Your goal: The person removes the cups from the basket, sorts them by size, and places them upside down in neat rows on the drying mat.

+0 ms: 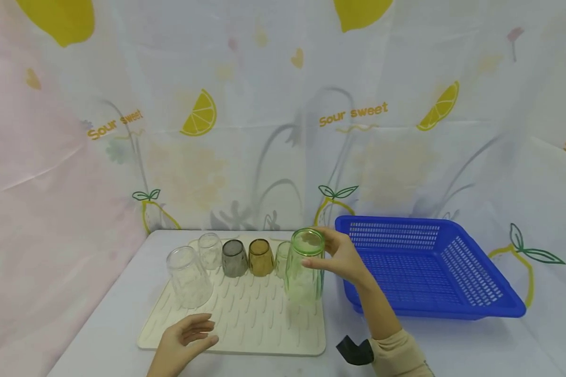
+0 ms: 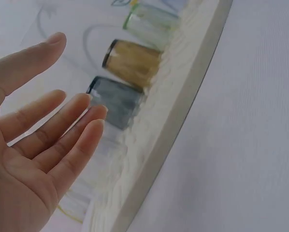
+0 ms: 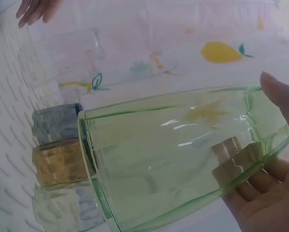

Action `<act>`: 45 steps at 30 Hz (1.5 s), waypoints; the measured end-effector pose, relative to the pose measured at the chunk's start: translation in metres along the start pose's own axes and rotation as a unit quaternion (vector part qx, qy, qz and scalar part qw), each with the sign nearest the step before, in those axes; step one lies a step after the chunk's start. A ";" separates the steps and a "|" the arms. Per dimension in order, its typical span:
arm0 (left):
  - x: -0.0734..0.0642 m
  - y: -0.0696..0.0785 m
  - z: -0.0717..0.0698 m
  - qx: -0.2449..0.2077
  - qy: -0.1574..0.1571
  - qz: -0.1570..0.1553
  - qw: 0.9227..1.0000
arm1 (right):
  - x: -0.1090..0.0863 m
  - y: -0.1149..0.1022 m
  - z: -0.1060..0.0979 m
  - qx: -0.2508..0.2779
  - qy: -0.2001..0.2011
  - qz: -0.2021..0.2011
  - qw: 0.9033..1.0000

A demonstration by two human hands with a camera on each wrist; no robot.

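My right hand [image 1: 341, 256] grips a tall green glass [image 1: 305, 283] near its upper end, thumb on one side and fingers on the other. The glass stands over the right part of a cream draining mat [image 1: 245, 324]; I cannot tell whether its lower end touches. On the mat's far side are a small clear glass [image 1: 210, 251], a grey glass [image 2: 114, 101], an amber glass [image 3: 60, 163] and a small pale green glass [image 3: 62, 208]. A larger clear glass [image 1: 188, 280] stands at the mat's left. My left hand [image 1: 181, 340] hovers by the front edge, fingers loosely bent, holding nothing.
A blue plastic basket [image 1: 453, 309] with perforated sides sits on the white table [image 1: 99, 330], right of the mat. Behind hangs a lemon-printed cloth [image 1: 245, 157]. A black piece [image 1: 357, 352] is by the right sleeve [image 1: 398, 353].
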State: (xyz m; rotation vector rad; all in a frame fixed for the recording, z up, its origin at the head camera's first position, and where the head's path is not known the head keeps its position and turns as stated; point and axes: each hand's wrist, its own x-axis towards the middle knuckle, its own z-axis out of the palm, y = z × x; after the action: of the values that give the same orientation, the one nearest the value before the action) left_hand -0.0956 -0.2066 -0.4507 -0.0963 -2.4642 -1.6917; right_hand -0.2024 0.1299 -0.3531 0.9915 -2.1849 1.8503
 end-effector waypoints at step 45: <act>-0.002 -0.075 -0.069 0.271 0.001 -0.188 0.944 | 0.047 0.036 0.136 0.063 -0.042 0.085 0.994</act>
State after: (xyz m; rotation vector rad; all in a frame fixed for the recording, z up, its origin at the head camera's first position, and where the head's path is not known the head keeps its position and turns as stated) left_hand -0.0981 -0.2977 -0.4963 0.4621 -2.9837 -1.0361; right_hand -0.2155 -0.0122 -0.3948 0.9471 -2.2899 2.0790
